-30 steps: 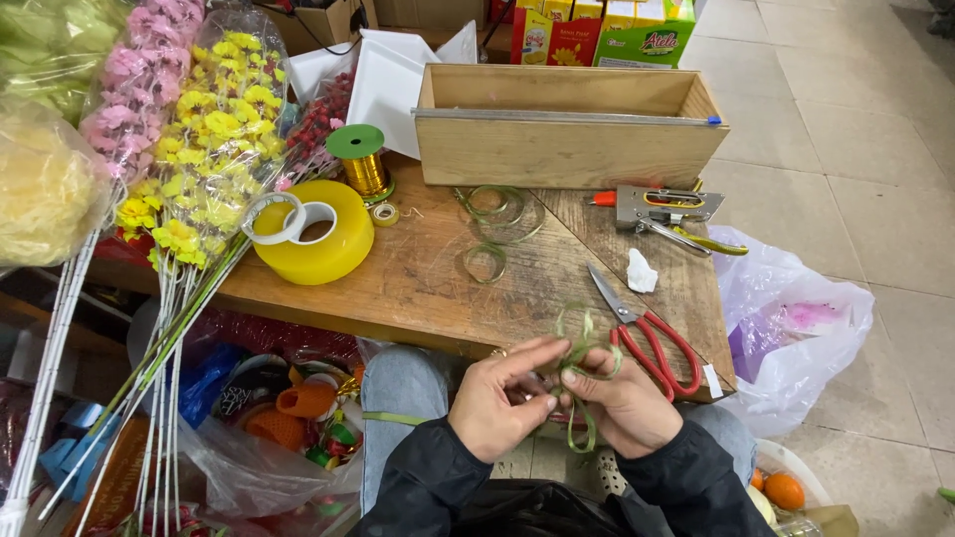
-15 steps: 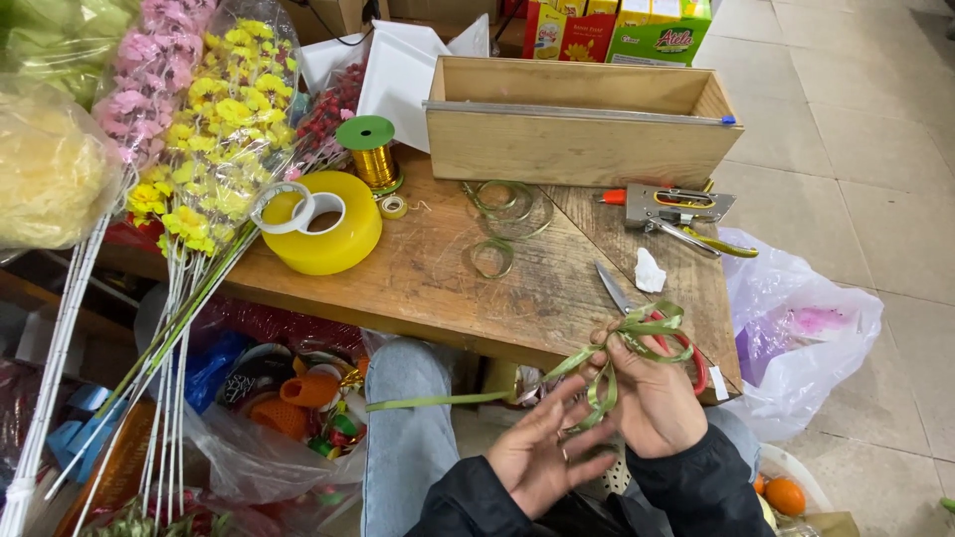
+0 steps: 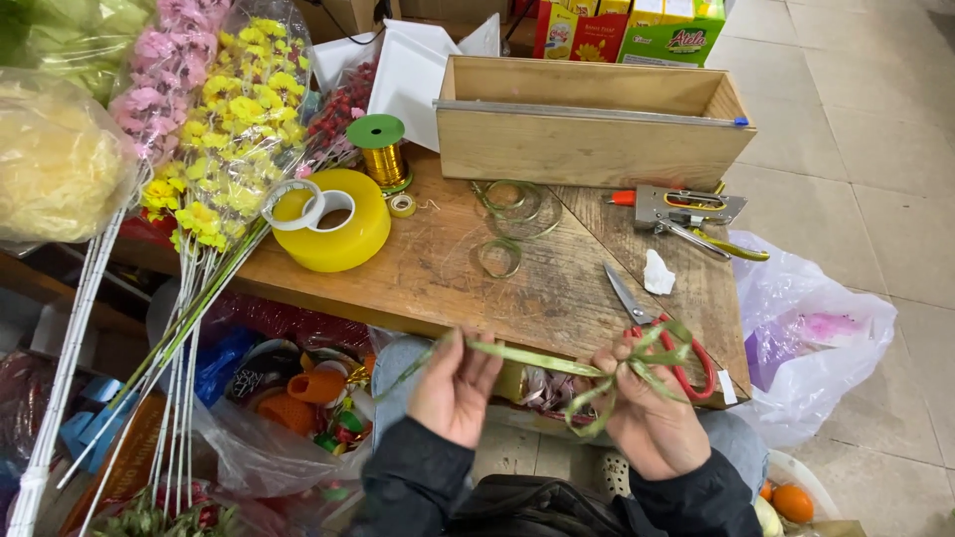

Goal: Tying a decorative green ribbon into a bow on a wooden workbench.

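Green ribbon point(image 3: 537, 360): narrow, glossy, pulled taut across lower centre of frame, looped into a bow at its right end. Pinched between fingertips of left hand point(image 3: 453, 388), other fingers loosely spread; bow gripped in closed fingers of right hand point(image 3: 652, 418). Red scissors point(image 3: 657, 333) on table point(image 3: 418, 278) just above.

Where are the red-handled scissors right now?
The red-handled scissors lie near the wooden table's front right edge, just beyond the right hand, below the stapler.
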